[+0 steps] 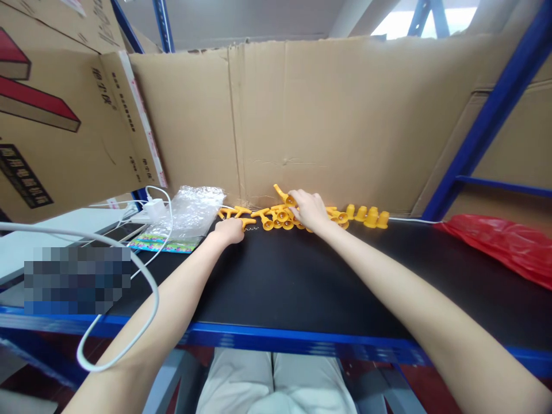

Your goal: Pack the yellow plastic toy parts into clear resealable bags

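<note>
A row of several small yellow plastic parts [276,217] lies along the far edge of the black table [302,282], against a cardboard wall [328,121]. My left hand [229,231] is closed on one T-shaped yellow part [247,221] at the left end of the row. My right hand [308,209] rests on the middle of the pile, fingers curled over a yellow part [284,196] that sticks up. Several yellow caps [366,216] stand to the right of that hand.
A clear plastic bag [192,210] lies on a colourful sheet at left, beside a white charger [154,208] and a looping white cable [146,299]. A red plastic bag [500,244] sits at right. Blue shelf posts [487,121] and cardboard boxes [52,109] flank the table.
</note>
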### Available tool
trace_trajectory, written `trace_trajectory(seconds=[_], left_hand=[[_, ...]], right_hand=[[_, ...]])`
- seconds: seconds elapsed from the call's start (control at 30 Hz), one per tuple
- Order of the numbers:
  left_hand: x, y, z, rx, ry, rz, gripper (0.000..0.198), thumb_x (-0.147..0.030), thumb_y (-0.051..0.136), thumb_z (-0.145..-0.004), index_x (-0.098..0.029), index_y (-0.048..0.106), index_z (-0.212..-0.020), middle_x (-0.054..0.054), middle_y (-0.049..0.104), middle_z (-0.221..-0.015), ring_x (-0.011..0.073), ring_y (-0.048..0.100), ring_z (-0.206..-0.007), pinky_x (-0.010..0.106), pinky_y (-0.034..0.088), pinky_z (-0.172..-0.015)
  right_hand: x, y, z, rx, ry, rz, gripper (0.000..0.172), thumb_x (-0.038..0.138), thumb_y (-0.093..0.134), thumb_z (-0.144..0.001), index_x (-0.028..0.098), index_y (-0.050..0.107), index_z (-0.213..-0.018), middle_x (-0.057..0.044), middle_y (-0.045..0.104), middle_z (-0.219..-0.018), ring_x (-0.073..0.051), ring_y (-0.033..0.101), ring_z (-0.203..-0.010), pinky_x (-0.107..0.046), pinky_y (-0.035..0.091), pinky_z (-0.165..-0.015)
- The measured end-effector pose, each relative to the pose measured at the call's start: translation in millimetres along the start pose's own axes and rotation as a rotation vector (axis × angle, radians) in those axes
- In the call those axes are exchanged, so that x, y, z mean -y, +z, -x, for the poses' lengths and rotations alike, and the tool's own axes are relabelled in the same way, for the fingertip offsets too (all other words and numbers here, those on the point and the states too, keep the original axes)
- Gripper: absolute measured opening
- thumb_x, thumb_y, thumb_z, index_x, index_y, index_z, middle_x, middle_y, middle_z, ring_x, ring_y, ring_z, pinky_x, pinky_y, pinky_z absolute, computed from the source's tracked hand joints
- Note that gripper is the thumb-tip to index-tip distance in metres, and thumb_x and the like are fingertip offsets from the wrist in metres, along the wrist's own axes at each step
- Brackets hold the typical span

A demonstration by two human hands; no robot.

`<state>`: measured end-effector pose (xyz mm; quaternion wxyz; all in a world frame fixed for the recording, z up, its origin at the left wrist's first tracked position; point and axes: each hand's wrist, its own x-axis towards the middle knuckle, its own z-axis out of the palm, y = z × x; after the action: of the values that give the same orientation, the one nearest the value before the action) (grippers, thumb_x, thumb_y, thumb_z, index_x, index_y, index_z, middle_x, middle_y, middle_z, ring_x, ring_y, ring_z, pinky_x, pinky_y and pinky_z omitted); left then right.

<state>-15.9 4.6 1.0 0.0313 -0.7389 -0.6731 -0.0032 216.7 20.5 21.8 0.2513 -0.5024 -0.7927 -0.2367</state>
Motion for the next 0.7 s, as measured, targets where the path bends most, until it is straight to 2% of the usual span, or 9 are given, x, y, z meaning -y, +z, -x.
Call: trace_trajectory(seconds=[0.27, 0.5, 0.7], left_hand=[[0.1, -0.7, -0.8, -0.035, 0.028, 0.001, 0.028, -0.023, 0.049, -0.074, -0.023, 0.067, -0.095, 0.012, 0.066, -0.102, 0.0279, 0.062, -0.096, 0.038, 0.050, -0.076], [-0.2, -1.5, -0.3, -0.036, 0.037, -0.014, 0.031, -0.021, 0.048, -0.074, -0.023, 0.065, -0.099, 0.011, 0.066, -0.104, 0.0257, 0.062, -0.096, 0.035, 0.049, -0.079], [0.2, -2.3, 0.1, -0.043, 0.035, -0.017, 0.029, -0.022, 0.049, -0.073, -0.024, 0.066, -0.097, 0.009, 0.067, -0.102, 0.0250, 0.062, -0.096, 0.034, 0.049, -0.078]], right_hand=[[29.9, 23.8, -13.8, 0.066, -0.122, 0.112, 0.033, 0.009, 0.038, -0.087, 0.021, 0.051, -0.114, -0.009, 0.058, -0.104, -0.022, 0.054, -0.088, -0.033, 0.026, -0.071], [49.9, 31.1, -21.6, 0.123, -0.284, 0.235, 0.029, 0.011, 0.032, -0.090, 0.015, 0.059, -0.102, -0.014, 0.056, -0.105, -0.025, 0.051, -0.093, -0.036, 0.028, -0.076], [56.0, 39.1, -19.1, 0.178, -0.313, 0.215, 0.032, 0.011, 0.031, -0.090, 0.011, 0.059, -0.105, -0.015, 0.058, -0.103, -0.025, 0.054, -0.091, -0.037, 0.030, -0.079]])
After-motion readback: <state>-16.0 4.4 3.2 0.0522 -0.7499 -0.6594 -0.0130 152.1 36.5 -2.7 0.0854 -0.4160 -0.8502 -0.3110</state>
